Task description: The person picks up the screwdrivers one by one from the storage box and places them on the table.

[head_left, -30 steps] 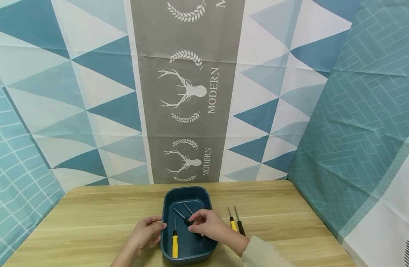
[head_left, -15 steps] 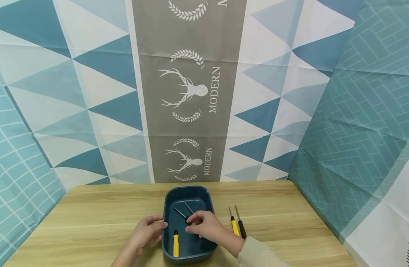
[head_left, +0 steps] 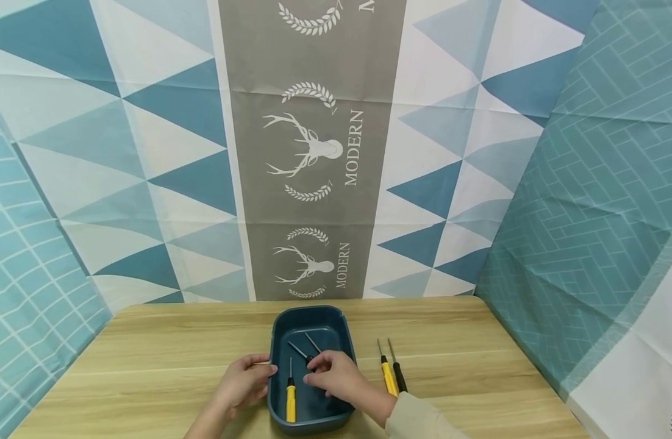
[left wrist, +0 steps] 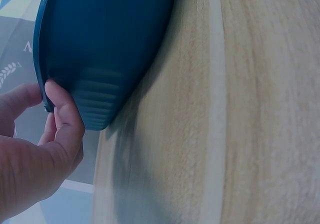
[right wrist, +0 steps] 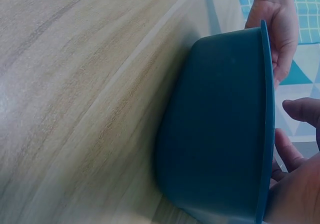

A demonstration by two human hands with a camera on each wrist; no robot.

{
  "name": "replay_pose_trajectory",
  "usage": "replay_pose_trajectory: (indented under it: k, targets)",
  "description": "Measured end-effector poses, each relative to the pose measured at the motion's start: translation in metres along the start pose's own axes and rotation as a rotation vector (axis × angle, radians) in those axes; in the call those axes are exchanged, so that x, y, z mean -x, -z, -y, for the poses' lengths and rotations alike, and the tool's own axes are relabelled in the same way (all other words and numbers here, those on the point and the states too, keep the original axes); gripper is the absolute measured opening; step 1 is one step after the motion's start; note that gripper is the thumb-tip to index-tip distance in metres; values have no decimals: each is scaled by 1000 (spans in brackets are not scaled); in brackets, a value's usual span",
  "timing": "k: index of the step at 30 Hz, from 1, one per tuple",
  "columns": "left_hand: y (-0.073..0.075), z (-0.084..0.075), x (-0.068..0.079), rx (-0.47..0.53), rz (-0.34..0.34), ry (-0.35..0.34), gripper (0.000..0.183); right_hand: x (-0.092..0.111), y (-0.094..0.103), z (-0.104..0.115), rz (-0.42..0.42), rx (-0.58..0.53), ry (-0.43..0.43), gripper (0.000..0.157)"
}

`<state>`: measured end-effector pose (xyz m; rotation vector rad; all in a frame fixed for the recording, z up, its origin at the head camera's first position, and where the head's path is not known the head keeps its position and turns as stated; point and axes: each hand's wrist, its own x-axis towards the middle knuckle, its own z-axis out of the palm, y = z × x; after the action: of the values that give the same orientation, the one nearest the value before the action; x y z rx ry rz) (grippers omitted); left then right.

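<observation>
My left hand (head_left: 247, 381) grips the left rim of a dark blue plastic bin (head_left: 278, 341), its thumb and fingers on either side of that rim in the left wrist view. Inside the bin lies a yellow-handled screwdriver (head_left: 290, 402), shaft pointing away. My right hand (head_left: 338, 375) is over the bin's right half, bent fingers at the black handle of a second screwdriver (head_left: 299, 349). A third screwdriver's shaft (head_left: 313, 341) shows beyond the fingers; its handle is hidden by the hand. In the right wrist view, the thumb and fingertips (right wrist: 285, 144) are apart with nothing between them.
Right of the bin, a yellow-handled screwdriver (head_left: 389, 378) and a black-handled screwdriver (head_left: 399, 378) lie side by side on the wooden table (head_left: 177, 341). A patterned cloth (head_left: 308, 201) hangs behind the table's far edge.
My right hand has shifted slightly left and nearer within the bin, covering more of the black handle. The left hand stays at the rim, and the screwdrivers keep their places.
</observation>
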<state>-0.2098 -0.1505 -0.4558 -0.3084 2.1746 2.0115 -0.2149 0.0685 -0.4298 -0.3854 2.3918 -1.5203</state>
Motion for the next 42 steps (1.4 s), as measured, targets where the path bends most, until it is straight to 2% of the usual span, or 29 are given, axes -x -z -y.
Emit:
replay_pose_trajectory:
  k: [17,27,33,42]
  targets:
    - [1,0,0,-5,16,-1,55,-7,-16,3,-37,59,-92,21]
    - [1,0,1,13,35,-18,55,-12,-28,0,-60,31,-120,21]
    - [0,0,0,11,21,-9,54,-15,-28,-1,-48,19,-156,21]
    - [0,-2,1,1,26,2,53,-17,-31,-1,-69,18,-160,21]
